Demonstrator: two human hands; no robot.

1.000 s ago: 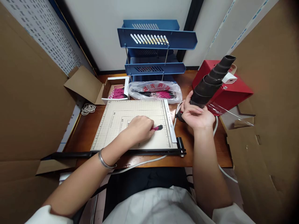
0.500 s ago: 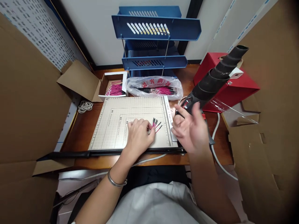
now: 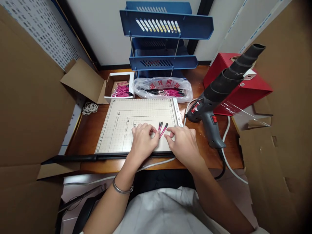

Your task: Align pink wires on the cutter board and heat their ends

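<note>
Though clear up top, black-tipped pink wires (image 3: 163,131) indistinct lower down.

blue tray rack (image 3: 158,52) stands at back, red box (image 3: 253,89) to its rt.

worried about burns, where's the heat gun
In the head view, the heat gun is at right, beside the paper cutter and in front of the red box.

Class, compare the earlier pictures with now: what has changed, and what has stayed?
The right hand has come away from the heat gun and moved left, to the pink strips over the paper cutter. The strips, bunched in the left hand earlier, now fan out toward the blue trays. The cutter, white box and plastic bag stayed put.
</note>
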